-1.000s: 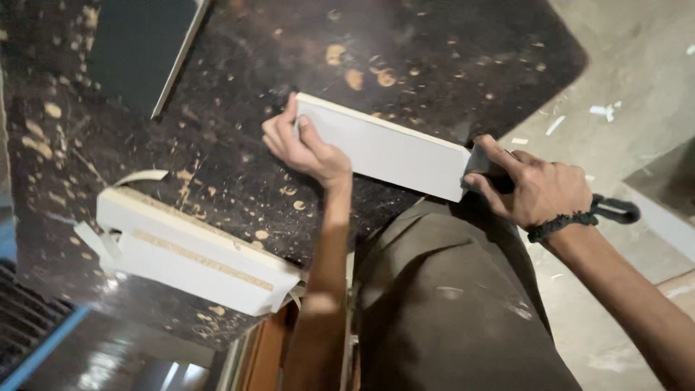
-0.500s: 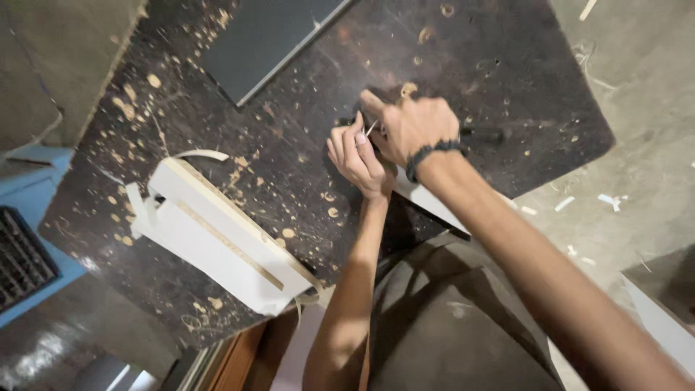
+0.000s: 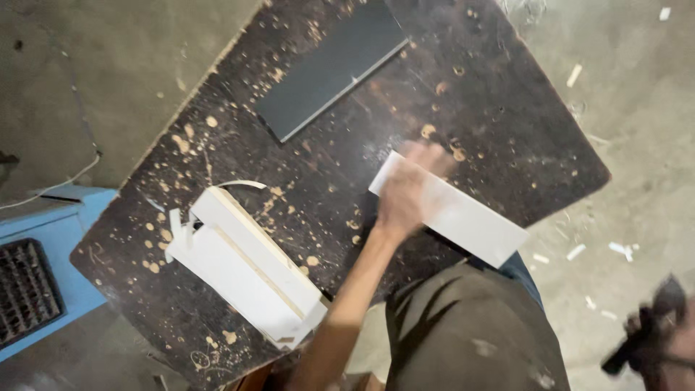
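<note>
My left hand [image 3: 407,194], blurred by motion, lies on the left end of a long white board [image 3: 470,221] and holds it against the dark worktable [image 3: 507,130]. The board runs diagonally, and its right end sticks out past the table's near edge, above my lap. At the lower right corner, well away from the table, my blurred right hand [image 3: 670,326] is closed around a dark-handled tool [image 3: 628,351]. The tool's working end cannot be made out.
A stack of white boards [image 3: 246,268] with a curled white edging strip lies at the table's near left. A dark grey panel [image 3: 329,69] lies at the far side. Sawdust flecks dot the tabletop. A blue machine housing [image 3: 43,289] stands left. White chips litter the concrete floor [image 3: 637,108].
My right hand, which was on the board beside my left hand, has swung away to the lower right with the dark tool. The left hand stays on the board. The view has shifted.
</note>
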